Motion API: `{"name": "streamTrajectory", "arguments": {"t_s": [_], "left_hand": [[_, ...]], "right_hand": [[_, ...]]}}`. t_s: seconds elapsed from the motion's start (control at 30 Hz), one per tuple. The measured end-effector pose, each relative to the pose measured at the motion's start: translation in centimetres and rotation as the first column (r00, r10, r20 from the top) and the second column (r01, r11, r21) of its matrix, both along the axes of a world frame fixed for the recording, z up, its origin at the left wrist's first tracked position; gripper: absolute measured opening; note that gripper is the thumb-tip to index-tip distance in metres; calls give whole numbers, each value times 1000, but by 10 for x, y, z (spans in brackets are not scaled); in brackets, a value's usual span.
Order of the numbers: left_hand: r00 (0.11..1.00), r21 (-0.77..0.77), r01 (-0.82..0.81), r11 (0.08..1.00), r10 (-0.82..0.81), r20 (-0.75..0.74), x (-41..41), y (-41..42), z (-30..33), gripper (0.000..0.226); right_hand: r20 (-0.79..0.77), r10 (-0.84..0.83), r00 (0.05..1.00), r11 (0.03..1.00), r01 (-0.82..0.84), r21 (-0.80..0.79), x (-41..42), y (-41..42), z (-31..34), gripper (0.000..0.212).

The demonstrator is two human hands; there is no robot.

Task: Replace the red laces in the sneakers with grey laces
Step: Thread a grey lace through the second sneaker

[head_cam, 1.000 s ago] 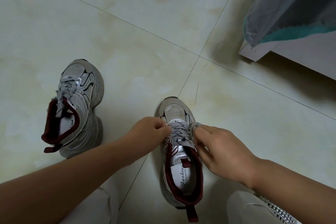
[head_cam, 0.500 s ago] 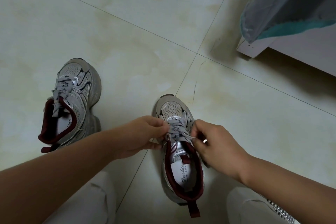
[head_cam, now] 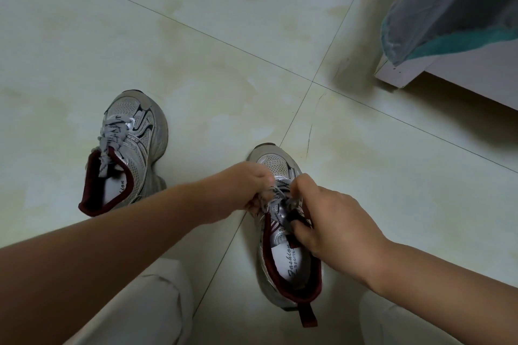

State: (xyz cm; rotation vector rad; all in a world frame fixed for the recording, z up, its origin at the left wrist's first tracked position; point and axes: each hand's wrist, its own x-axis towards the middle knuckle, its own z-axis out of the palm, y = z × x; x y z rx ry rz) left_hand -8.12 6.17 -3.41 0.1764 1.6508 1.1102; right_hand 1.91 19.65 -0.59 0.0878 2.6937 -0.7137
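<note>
Grey laces (head_cam: 276, 199), patterned with dark marks, bunched over the tongue of the near sneaker (head_cam: 283, 238), right at the middle of the floor (head_cam: 213, 45) between both hands. Left hand (head_cam: 246, 190) curled tight on the lace from the left side, fingers (head_cam: 262, 176) closed around a strand. Right hand (head_cam: 333, 224) pinched shut on the lace from the right, thumb and forefinger pressed together just above the dark red collar. Inside the near sneaker, white insole with script lettering, partly covered by the right hand. Knot or loop itself hard to make out, buried between the knuckles.

Second sneaker (head_cam: 129, 151) well apart to the left, standing upright, toe away, already threaded with grey lace, loose ends dropping into its dark red opening. Heel of that one cut off by the left forearm. Red pull tab (head_cam: 308, 316) sticking out behind the near heel.

Pale trouser knees (head_cam: 157, 302) at the bottom edge, cropped. Top right, corner of a white furniture base (head_cam: 406, 73) with translucent netting and teal cloth (head_cam: 459, 39) hanging over it, well clear of the hands. Wide bare tile ahead and to the left, grout lines crossing just beyond the near toe.
</note>
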Motion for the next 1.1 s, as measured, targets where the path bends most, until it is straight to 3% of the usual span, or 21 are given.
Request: {"name": "streamTrajectory", "arguments": {"t_s": [0.1,0.2,0.33,0.43,0.53,0.63,0.7,0.8,0.9,0.97,1.03,1.1], "left_hand": [[995,50,43,998,-38,-96,-5,-9,3,17],[995,104,86,991,-81,-52,-10,-22,2,17],[994,86,11,996,-2,-106,-3,-27,1,23],[978,33,-55,998,60,-200,17,-21,2,26],[960,-40,-57,998,43,-277,31,-20,2,35],[955,-16,-123,992,114,-275,34,-21,4,33],[949,-6,-153,988,145,-278,35,-22,4,28],[920,-29,-156,987,134,-367,41,-24,-1,25],[814,-61,-69,996,20,-581,47,-26,-7,36],[683,-81,35,996,-84,-725,51,-25,-7,28],[513,-155,93,983,-181,-839,52,-24,-5,13],[418,-241,76,968,-250,-873,50,-19,-4,28]], "right_hand": [[-79,92,993,995,-88,45,1,0,-5,19],[-86,160,983,979,-148,138,3,-5,-7,12],[14,143,990,962,-142,235,-1,-17,-16,30],[-3,72,997,993,-71,91,-9,-18,-21,13],[82,40,996,999,-38,-20,-14,-15,-20,17],[193,46,980,993,-23,-120,-21,-11,-12,14],[364,-23,931,949,135,-286,-31,1,-5,22],[537,-56,842,802,358,-479,-46,23,11,34],[661,11,750,688,474,-549,-50,28,17,33],[706,-47,707,580,595,-557,-54,28,19,29],[690,-160,706,499,661,-561,-62,34,24,21],[614,-241,752,489,640,-592,-73,41,32,21]]}}
